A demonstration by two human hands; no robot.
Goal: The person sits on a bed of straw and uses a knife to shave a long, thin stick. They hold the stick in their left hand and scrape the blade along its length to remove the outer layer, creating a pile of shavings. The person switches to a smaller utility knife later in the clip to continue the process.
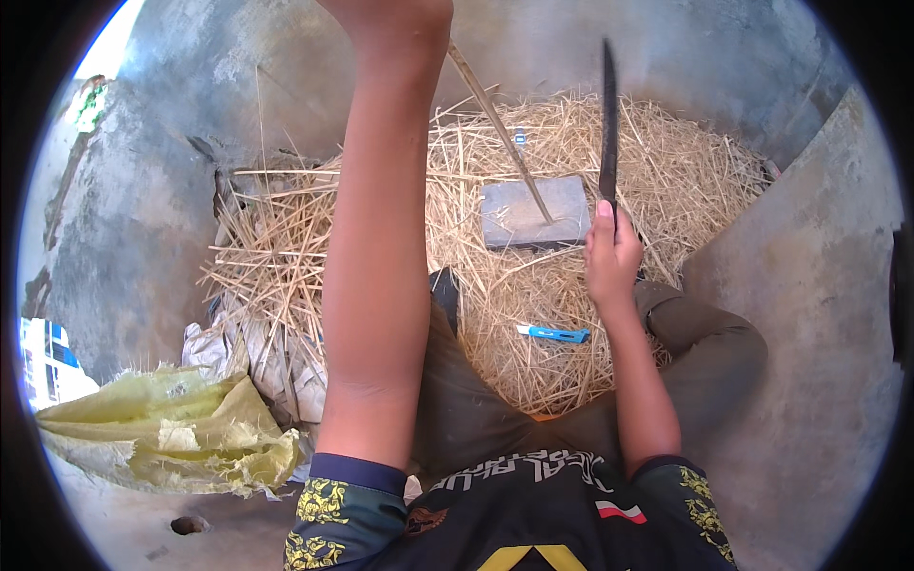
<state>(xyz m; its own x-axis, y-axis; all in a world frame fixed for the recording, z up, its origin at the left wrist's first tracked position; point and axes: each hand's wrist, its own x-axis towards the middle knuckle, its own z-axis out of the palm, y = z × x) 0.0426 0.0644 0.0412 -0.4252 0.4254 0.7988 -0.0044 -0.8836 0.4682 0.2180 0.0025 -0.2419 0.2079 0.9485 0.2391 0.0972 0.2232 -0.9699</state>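
My right hand [612,252] is closed around the handle of a long dark knife [609,124], its blade pointing up and away from me. Raised at the top edge, my left hand [395,14] is mostly cut off and its fingers are out of sight. A thin wooden stick [497,126] slants down from beside that hand, held up at its top end. The stick's lower end meets a grey rectangular block [509,211], which lies on the straw just left of my right hand. Below the block rests a blue box cutter [557,334].
Straw and thin shavings [519,285] cover the floor between my legs. A pile of split sticks [276,228] lies at the left, near a torn yellow sack [171,428]. Concrete walls [685,48] curve around the far side. A small blue-and-white object [520,139] sits in the straw.
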